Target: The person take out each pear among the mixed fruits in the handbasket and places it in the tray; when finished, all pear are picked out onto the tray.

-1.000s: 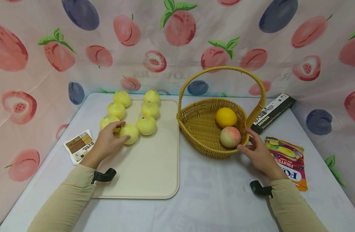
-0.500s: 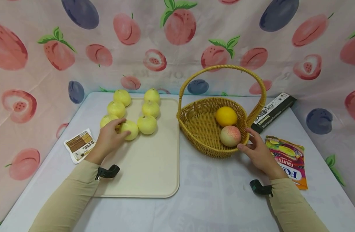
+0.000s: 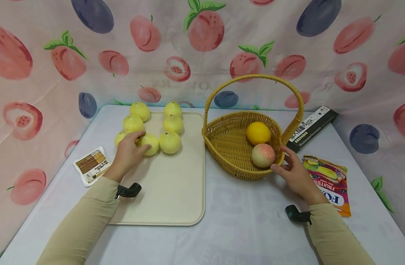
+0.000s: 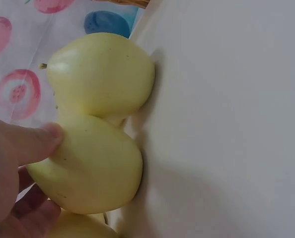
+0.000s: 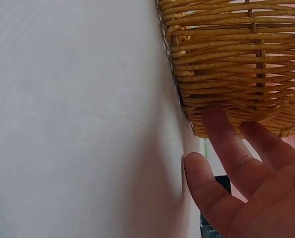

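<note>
My left hand [image 3: 128,151] pinches a pale yellow pear [image 3: 151,144] between thumb and fingers, low over the cream tray [image 3: 176,198]. In the left wrist view the held pear [image 4: 90,168] presses against a neighbouring pear [image 4: 103,74]. Several more pears form two rows behind, the left row partly hidden by that hand. At the right, my right hand [image 3: 296,176] holds the near right rim of a wicker basket [image 3: 227,167], thumb and index finger at the edge. Other fingers [image 5: 227,144] reach under the basket's outer wall in the right wrist view.
Inside the basket lie an orange-yellow fruit [image 3: 258,133] and a pink-and-cream peach [image 3: 263,155]; its tall handle [image 3: 255,76] arches above. A black pasta box [image 3: 311,129] and a candy bag [image 3: 328,182] lie to its right. A brown-and-white packet [image 3: 91,166] lies left of the tray.
My left hand has moved the pear backward and slightly right, up against the front pear of the right row, which has shifted slightly forward and right. The right hand and basket stay put.
</note>
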The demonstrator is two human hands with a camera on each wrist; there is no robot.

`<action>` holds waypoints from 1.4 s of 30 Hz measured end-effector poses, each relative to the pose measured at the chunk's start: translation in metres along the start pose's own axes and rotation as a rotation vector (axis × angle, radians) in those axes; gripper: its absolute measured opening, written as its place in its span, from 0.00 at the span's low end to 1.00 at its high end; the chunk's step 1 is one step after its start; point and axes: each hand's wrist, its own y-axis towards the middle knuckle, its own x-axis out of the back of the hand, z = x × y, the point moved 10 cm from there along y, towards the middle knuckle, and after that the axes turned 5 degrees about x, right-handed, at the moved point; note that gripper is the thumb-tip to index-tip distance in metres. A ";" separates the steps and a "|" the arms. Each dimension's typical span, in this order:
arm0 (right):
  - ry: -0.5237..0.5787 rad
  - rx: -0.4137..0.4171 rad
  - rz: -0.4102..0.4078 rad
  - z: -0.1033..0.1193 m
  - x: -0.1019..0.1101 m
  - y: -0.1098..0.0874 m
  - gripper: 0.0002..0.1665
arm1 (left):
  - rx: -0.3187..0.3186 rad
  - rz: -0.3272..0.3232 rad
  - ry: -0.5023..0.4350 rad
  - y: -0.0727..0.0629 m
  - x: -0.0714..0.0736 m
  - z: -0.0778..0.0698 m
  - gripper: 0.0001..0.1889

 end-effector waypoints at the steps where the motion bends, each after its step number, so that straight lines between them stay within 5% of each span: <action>1: 0.000 -0.002 0.000 0.000 0.000 0.000 0.49 | 0.005 0.001 0.000 0.001 0.000 0.001 0.27; 10: -0.003 -0.018 0.005 -0.002 0.001 -0.002 0.49 | 0.065 0.021 -0.029 0.011 -0.002 0.006 0.30; 23: -0.069 -0.015 -0.001 0.003 0.007 -0.005 0.51 | 0.060 0.025 -0.046 0.014 -0.002 0.004 0.32; 34: -0.203 0.081 -0.074 0.042 0.039 -0.018 0.44 | 0.003 0.012 -0.017 0.003 0.022 -0.020 0.33; 42: -0.321 0.176 -0.097 0.093 0.056 -0.021 0.36 | -0.098 0.033 0.050 -0.005 0.044 -0.056 0.35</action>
